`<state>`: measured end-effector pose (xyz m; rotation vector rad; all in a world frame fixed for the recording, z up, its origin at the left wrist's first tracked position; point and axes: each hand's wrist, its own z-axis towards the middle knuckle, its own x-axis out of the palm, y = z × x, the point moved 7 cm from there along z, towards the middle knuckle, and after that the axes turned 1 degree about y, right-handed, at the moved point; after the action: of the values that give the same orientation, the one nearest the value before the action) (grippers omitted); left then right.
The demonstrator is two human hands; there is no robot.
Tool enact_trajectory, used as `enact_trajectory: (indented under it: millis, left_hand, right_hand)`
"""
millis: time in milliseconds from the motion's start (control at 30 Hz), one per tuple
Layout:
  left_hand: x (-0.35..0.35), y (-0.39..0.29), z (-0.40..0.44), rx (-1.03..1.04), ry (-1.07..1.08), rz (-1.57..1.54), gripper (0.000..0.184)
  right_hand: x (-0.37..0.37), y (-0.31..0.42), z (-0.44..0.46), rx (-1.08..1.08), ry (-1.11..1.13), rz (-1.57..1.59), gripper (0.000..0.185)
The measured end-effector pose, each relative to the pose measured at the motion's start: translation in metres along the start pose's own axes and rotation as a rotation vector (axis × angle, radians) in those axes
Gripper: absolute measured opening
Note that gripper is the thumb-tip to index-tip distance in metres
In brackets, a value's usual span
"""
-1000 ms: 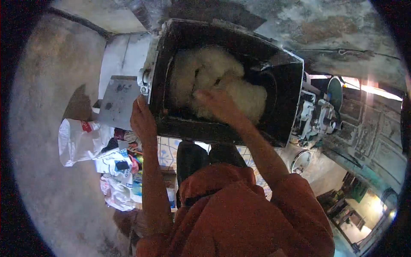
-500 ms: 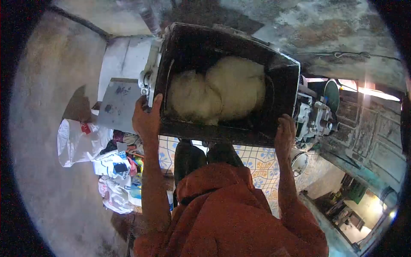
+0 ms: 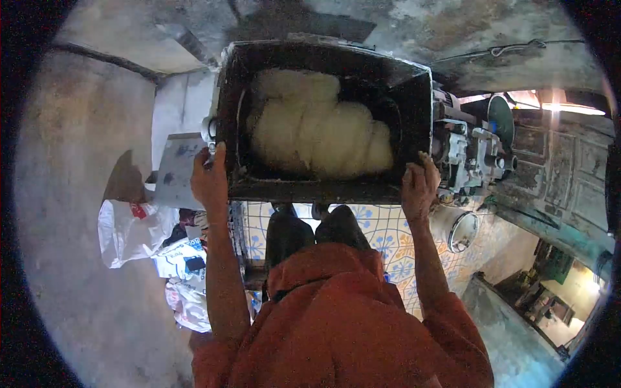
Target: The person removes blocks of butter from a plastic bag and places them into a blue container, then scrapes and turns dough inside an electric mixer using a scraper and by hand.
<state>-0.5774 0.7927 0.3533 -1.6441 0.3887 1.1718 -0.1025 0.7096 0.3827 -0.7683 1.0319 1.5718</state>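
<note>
A large pale mass of dough [image 3: 314, 129] lies in the dark, deep mixing trough [image 3: 310, 192] in front of me. It is bulging and folded, and darkness hides the trough's bottom. My left hand [image 3: 210, 181] grips the near left corner of the rim, its thumb on the trough side and its fingers around the outside. On the near right corner, my right hand [image 3: 420, 187] is closed over the edge with the fingers bent. Neither hand touches the dough.
Machine parts with a motor [image 3: 469, 152] adjoin the trough's right side. A grey metal panel [image 3: 174, 168] stands at its left, above white plastic bags [image 3: 132, 233]. A round bucket [image 3: 462, 231] sits on the patterned tile floor [image 3: 388, 249]. Walls enclose the left and back.
The dough has turned over into a different shape, its higher lobe now at the left instead of the right. Both hands stay on the rim while the view has shifted slightly.
</note>
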Motion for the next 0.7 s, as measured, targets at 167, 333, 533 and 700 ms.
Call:
enact_trajectory:
  millis: [167, 333, 533, 700]
  left_hand:
    - [-0.004, -0.009, -0.005, -0.022, 0.038, -0.054, 0.063]
    - [0.006, 0.002, -0.012, -0.024, 0.061, -0.062, 0.061]
    - [0.013, 0.007, -0.026, -0.096, 0.031, -0.204, 0.059]
    - [0.004, -0.001, -0.024, -0.072, -0.027, -0.055, 0.06]
  right_hand:
    - [0.0, 0.0, 0.0, -0.003, -0.002, 0.031, 0.016]
    - [-0.001, -0.002, 0.0, 0.039, 0.002, 0.058, 0.01]
    - [-0.002, 0.001, 0.003, 0.046, 0.013, 0.045, 0.008]
    - [0.003, 0.011, 0.01, -0.028, 0.123, 0.012, 0.017]
